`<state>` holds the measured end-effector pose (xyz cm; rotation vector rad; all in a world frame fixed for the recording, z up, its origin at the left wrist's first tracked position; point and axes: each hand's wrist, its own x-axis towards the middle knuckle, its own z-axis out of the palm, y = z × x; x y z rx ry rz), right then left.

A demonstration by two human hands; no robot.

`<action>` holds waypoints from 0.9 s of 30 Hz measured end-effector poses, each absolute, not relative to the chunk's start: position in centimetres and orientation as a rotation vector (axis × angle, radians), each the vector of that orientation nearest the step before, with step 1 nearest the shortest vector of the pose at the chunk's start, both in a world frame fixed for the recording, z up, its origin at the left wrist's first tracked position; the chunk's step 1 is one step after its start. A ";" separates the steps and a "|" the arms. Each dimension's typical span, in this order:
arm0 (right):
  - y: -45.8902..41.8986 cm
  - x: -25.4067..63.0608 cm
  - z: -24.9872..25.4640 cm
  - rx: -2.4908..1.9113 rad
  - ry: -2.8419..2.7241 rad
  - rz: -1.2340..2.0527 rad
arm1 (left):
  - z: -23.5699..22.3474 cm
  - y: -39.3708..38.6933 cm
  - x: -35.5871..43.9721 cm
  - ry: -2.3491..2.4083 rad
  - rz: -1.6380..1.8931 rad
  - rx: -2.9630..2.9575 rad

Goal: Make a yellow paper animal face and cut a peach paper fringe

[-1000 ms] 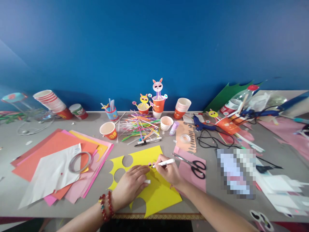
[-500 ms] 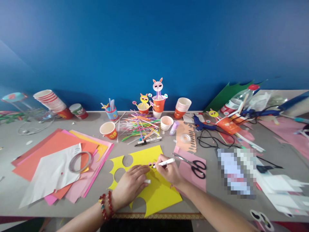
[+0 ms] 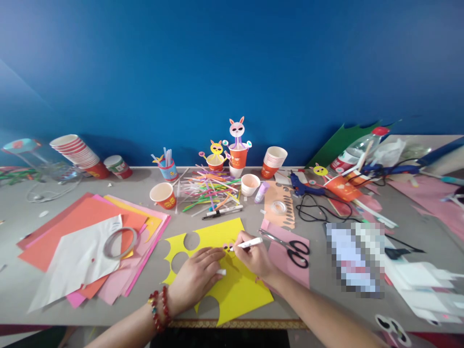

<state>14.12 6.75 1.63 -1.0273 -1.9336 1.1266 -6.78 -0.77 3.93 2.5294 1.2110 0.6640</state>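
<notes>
My right hand [image 3: 255, 256] grips a white marker [image 3: 250, 243] in a writing hold. The marker's tip touches or nearly touches a small pink piece with dark marks [image 3: 226, 246], which lies on the yellow sheet [image 3: 250, 285]. Resting on that sheet, my left hand [image 3: 197, 275] has its fingertips at the left side of the pink piece. A white marker cap [image 3: 221, 272] sticks out by its thumb, seemingly held in the hand; most of it is hidden. Round holes and curved cuts run along the sheet's left side.
Black-handled scissors [image 3: 299, 253] lie on pink paper to the right. Coloured sheets [image 3: 90, 217] and a tape roll [image 3: 121, 243] are at left. Behind lie a pile of straws [image 3: 210, 188], a second marker [image 3: 223, 211], paper cups [image 3: 163, 194] and a blue glue gun [image 3: 306, 186].
</notes>
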 end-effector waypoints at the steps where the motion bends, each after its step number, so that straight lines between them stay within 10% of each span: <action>1: 6.7 14.1 1.6 -1.024 -1.936 1.124 | 3.9 -0.8 -6.8 1.209 0.664 2.530; 27: 6.8 14.1 1.5 -1.003 -1.910 1.134 | 3.9 -0.7 -6.8 1.196 0.632 2.540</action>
